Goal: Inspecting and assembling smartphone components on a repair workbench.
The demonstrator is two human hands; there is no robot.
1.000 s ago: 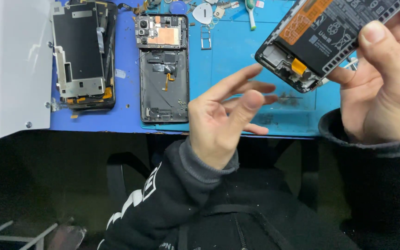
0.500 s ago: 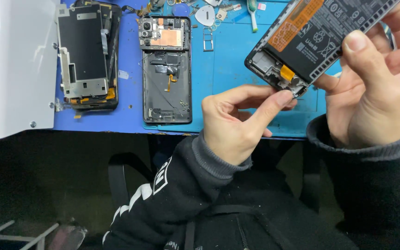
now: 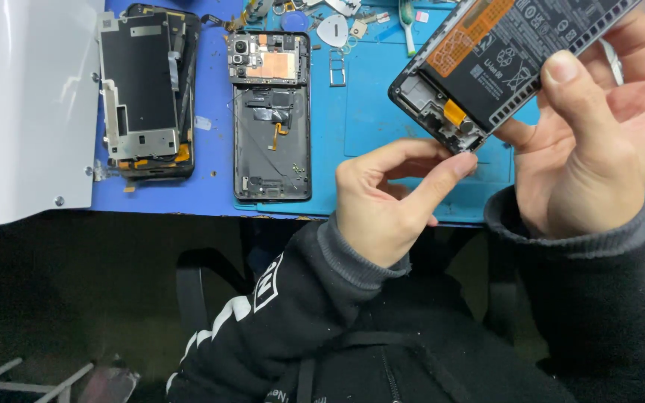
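Blue work mat (image 3: pixel 382 134) lies under my hands. My right hand (image 3: pixel 591 149) clamps the opened phone (image 3: pixel 502 60) tilted above the mat's right side; my left hand (image 3: pixel 390 198), fingers curled narrow, touches the phone's lower corner with its forefinger.

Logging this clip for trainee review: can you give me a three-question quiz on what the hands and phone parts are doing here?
1. True or false: the right hand holds the opened phone above the blue mat.
2. Which part of the left hand meets the phone's lower edge?
3. How many other phone bodies lie on the mat: A one, B two, C four?

Key: 1 true; 2 the index fingertip; 3 B, the stacked phone and the rear housing.
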